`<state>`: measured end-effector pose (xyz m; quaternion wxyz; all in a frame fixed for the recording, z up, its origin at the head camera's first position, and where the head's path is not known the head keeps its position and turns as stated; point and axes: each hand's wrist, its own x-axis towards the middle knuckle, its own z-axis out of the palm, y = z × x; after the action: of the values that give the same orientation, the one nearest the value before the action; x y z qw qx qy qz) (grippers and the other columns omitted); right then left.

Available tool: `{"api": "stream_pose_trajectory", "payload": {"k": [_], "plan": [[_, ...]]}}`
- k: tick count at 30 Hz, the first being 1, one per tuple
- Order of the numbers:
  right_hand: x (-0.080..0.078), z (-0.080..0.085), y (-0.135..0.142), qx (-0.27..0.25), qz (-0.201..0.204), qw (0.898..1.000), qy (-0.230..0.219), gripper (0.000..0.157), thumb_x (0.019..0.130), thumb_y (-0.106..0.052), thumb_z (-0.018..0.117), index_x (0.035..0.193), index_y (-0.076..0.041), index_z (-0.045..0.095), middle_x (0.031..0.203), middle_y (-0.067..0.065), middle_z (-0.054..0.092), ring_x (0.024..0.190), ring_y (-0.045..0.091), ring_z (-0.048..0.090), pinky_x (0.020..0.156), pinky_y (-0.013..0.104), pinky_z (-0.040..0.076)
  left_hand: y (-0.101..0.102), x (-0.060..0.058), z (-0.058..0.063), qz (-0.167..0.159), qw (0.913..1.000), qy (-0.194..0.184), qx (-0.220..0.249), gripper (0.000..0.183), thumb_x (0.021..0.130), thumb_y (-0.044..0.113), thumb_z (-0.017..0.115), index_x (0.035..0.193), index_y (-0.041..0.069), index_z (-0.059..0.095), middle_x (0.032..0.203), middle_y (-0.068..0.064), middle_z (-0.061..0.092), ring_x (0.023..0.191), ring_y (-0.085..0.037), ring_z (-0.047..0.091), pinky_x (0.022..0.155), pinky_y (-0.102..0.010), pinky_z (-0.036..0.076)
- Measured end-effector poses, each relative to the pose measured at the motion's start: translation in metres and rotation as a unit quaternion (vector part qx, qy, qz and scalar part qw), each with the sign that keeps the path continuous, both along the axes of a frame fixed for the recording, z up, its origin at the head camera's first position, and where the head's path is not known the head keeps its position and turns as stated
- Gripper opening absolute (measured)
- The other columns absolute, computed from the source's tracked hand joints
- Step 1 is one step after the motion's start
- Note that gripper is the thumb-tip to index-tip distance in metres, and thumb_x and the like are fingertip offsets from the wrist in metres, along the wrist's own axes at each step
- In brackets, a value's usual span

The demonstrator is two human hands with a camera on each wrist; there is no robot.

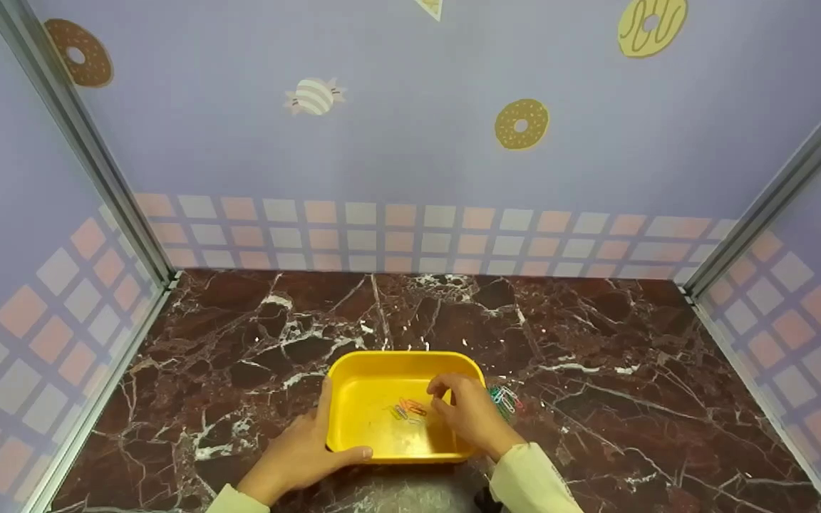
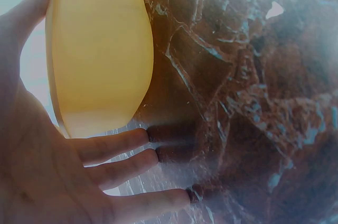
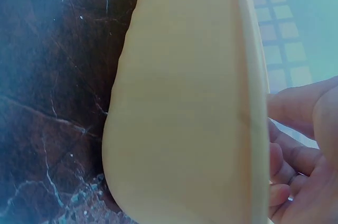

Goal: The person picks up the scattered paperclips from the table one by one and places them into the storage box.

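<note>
A yellow plastic tray sits on the marble-patterned tabletop, with several small paper clips in orange, yellow and pale colours on its floor. At its left side is my left hand, thumb lying along the near rim. The left wrist view shows straight fingers reaching down beside the tray wall to the tabletop. My right hand reaches over the right rim into the tray, fingers bent, tips above the floor near the clips. In the right wrist view the tray wall partly hides those fingers; I cannot tell whether they pinch a clip.
Just outside the tray's right wall lies a small heap of green, white and pink paper clips. A dark object shows by the right sleeve at the near edge. Lilac panels close off the back and both sides.
</note>
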<state>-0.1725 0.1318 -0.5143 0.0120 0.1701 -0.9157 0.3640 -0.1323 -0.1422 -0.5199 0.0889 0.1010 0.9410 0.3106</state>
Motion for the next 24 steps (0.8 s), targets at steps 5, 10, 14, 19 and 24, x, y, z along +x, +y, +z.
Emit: {"api": "stream_pose_trajectory", "payload": {"k": [5,10,14,19,24], "plan": [[0.000,0.002,0.003,-0.009,-0.004,1.000,0.014,0.008,0.085,-0.003,0.066,0.092,-0.005,0.067,0.085,0.004,0.067,0.067,0.007,0.046,0.062,0.019,0.042,0.000,0.000,0.000,-0.001,1.0000,0.000,0.001,0.128,0.068,0.072,0.071,0.157,0.013,0.001,0.124,-0.024,0.060,0.106,-0.035,0.061,0.090,-0.055,0.050],[0.001,0.003,0.006,-0.015,-0.011,1.000,0.025,0.007,0.085,-0.003,0.067,0.092,-0.005,0.067,0.084,0.004,0.067,0.069,0.011,0.049,0.063,0.019,0.042,0.000,0.000,0.000,0.001,1.0000,-0.009,-0.001,0.128,0.068,0.073,0.070,0.157,0.013,0.000,0.131,-0.026,0.056,0.111,-0.039,0.059,0.092,-0.058,0.048],[0.002,0.005,0.009,-0.016,-0.018,0.999,0.038,0.008,0.085,-0.002,0.069,0.092,-0.005,0.068,0.085,0.003,0.066,0.070,0.015,0.052,0.063,0.020,0.043,0.000,0.000,0.001,-0.003,1.0000,0.002,0.001,0.128,0.068,0.072,0.071,0.157,0.012,0.001,0.126,-0.025,0.059,0.108,-0.037,0.060,0.091,-0.057,0.049],[0.003,0.005,0.014,-0.015,-0.032,0.998,0.058,0.010,0.084,-0.001,0.070,0.092,-0.006,0.068,0.084,0.001,0.066,0.070,0.016,0.053,0.064,0.020,0.043,0.000,0.000,0.002,-0.004,1.0000,0.002,0.003,0.127,0.068,0.070,0.073,0.157,0.013,0.001,0.122,-0.023,0.062,0.104,-0.034,0.061,0.090,-0.056,0.050],[0.003,0.007,0.018,-0.022,-0.046,0.997,0.057,0.011,0.084,-0.002,0.070,0.091,-0.011,0.068,0.084,-0.001,0.065,0.073,0.020,0.054,0.065,0.020,0.043,0.000,0.001,0.002,-0.005,1.0000,-0.007,0.003,0.127,0.069,0.069,0.072,0.157,0.012,0.000,0.127,-0.025,0.058,0.108,-0.037,0.060,0.091,-0.057,0.049]]}}
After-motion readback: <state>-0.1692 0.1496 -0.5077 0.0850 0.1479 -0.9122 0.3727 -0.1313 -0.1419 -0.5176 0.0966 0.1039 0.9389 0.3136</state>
